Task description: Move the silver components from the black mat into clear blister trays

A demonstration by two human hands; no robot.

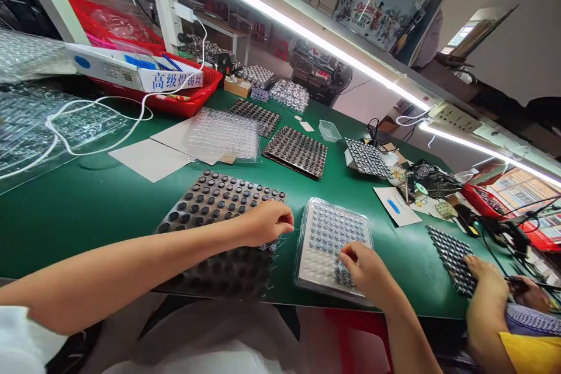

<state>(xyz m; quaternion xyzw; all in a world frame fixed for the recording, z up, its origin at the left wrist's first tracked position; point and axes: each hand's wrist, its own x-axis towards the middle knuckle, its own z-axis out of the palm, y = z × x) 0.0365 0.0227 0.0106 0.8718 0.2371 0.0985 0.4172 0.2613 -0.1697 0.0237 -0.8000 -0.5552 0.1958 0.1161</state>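
- Clear plastic rectangular tray (322, 272) with rows of small bluish-silver round pieces, pale bumpy patch front left: on tabletop, right of the left hand, under the right.
- Long axis runs roughly away from the person; right hand nearer, over tray's front right part.
- Right hand (366, 264): thumb and fingertips drawn together at the pieces; can't tell from here if one's in the grip.
- Left hand (267, 223): fingers curled in, over right edge of big greyish sheet (219, 272) studded with black round pieces; contents of grip hidden.
- Sheet lies just left of tray, small green gap between.
- Surface: smooth green tabletop (346, 184), glossy under long white light tube (307, 33).
- Room: red plastic basket (188, 107) back left; printed tin (377, 11) on overhead shelf; far right, co-worker's hand (484, 272) on another studded sheet (447, 251).
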